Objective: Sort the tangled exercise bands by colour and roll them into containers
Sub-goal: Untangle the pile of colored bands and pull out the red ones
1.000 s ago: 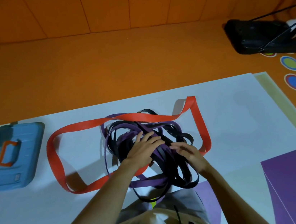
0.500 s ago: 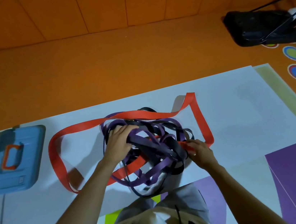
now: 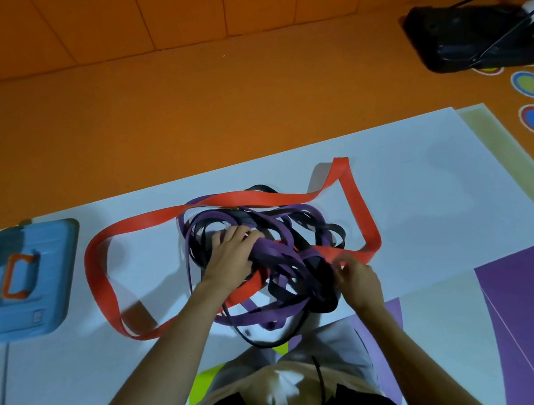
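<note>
The tangle of purple and black elastic exercise bands (image 3: 275, 250) lies on the white floor sheet (image 3: 428, 198), inside a wide red band (image 3: 97, 275). The left hand (image 3: 232, 258) curls its fingers round purple strands, tips hidden. The right hand (image 3: 358, 277), blurred, pinches the red band. On the blue plastic case (image 3: 46, 265) the small label is unreadable.

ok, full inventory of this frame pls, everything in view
red band: one, red, wide loop crossing the tangle
purple bands: count unclear, purple, tangled mid-sheet
black bands: count unclear, black, same tangle
case: one, blue, orange handle, left of the tangle
white sheet: one, white, on the floor
black object: one, black, far right on orange floor
floor circles: at least two, multicoloured, right edge
left hand: one, grips purple bands
right hand: one, pinches red band at tangle's right
</note>
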`<control>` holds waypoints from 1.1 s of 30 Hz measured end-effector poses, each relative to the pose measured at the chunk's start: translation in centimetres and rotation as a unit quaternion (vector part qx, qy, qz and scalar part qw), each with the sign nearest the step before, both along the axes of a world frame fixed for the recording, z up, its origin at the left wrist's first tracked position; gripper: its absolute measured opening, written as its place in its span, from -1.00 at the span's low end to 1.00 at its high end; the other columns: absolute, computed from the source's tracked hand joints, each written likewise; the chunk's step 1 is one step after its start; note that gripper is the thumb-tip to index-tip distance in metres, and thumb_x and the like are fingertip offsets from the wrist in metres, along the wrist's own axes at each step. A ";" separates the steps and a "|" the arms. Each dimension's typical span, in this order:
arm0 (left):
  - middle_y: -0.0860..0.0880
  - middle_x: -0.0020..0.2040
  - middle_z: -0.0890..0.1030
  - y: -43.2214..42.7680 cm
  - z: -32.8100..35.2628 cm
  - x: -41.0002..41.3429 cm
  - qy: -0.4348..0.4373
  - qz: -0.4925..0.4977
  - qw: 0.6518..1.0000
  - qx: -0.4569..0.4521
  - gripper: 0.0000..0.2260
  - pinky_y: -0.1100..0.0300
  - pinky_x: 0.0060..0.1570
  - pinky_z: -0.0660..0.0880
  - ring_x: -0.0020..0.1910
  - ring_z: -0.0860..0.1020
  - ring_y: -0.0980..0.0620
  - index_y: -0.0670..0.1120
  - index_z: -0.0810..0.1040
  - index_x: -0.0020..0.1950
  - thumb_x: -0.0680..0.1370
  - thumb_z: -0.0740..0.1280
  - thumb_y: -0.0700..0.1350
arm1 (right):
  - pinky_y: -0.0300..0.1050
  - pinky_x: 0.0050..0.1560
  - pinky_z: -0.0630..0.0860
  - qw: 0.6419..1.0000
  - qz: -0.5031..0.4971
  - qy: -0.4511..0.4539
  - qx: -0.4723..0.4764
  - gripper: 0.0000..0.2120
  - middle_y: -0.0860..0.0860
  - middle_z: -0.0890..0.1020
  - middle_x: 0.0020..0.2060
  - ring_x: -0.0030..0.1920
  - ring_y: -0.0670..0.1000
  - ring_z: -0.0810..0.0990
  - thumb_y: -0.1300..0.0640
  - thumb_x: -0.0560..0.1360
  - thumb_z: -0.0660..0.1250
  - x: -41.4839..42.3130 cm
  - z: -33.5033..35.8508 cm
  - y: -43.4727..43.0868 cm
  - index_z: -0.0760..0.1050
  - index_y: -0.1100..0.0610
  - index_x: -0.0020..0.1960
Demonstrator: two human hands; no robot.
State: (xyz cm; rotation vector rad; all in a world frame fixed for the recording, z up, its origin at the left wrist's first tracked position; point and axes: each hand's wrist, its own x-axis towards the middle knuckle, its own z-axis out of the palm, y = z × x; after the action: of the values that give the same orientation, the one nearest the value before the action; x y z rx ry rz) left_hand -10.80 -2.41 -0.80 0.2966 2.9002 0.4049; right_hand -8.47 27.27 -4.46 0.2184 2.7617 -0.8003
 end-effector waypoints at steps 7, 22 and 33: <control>-0.05 0.62 0.21 0.9 -0.2 1.1 -0.007 0.000 1.000 0.008 -0.07 -0.25 0.56 0.14 0.63 0.12 -0.13 0.18 0.03 0.69 0.49 0.51 -0.19 | 0.07 -0.05 0.64 0.997 -0.067 -0.031 -0.038 -0.69 -0.04 0.69 -0.16 -0.15 0.08 0.67 -0.19 0.68 0.19 3.2 -0.7 0.6 0.52 0.04 0.13; -0.10 -0.04 0.50 -4.4 -3.1 10.5 -0.026 0.468 0.858 0.209 -0.83 0.05 -0.12 0.38 -0.06 0.56 -0.23 -0.15 0.39 0.01 0.56 0.37 -0.29 | 0.11 0.31 0.50 0.869 0.487 0.041 0.078 -0.27 0.05 0.61 0.31 0.30 0.11 0.58 -0.39 0.44 0.29 6.4 -2.8 -8.3 0.53 0.10 0.39; -0.09 -0.10 0.76 -6.2 -1.1 11.8 -0.334 0.467 0.783 0.242 -0.57 -0.04 0.04 0.64 -0.11 0.71 -0.10 -0.09 0.66 -0.17 0.61 0.27 0.23 | 0.11 0.19 0.36 0.849 0.496 -0.027 0.179 -0.54 0.09 0.68 -0.02 0.06 0.15 0.63 -0.03 0.33 0.52 4.2 -0.2 -12.0 0.59 0.03 0.20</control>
State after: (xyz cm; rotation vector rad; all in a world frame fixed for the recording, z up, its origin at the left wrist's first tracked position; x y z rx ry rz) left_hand 0.98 -8.61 -1.87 -1.0551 1.9692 1.1155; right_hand -4.24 15.30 -4.63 -1.0220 2.4119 0.0054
